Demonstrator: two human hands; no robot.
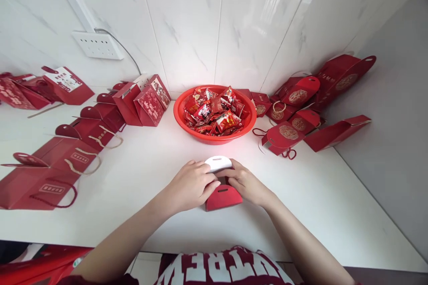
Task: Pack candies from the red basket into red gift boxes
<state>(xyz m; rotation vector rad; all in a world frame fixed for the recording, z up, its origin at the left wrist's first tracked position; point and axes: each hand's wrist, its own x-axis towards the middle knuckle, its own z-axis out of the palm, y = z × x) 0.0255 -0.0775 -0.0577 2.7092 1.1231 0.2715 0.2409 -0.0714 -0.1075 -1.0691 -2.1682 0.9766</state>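
A small red paper gift box [224, 199] stands in front of me on the white counter, its top open. Its far flap is white inside and stands up; the near red flap has a slot. My left hand [195, 185] grips the box's left side, the thumb over the opening. On the other side my right hand [245, 182] holds the box's edge, with fingers reaching to the opening. Some fingertips are hidden behind the flaps. Beyond the box sits a red plastic basket [214, 139] filled with wrapped candies [216, 113].
Red gift boxes with rope handles [56, 156] line the left side, and patterned boxes [150, 102] stand near the wall. More red boxes [287, 136] crowd the right back by a grey panel [394, 98]. A power strip [96, 45] is on the tiled wall.
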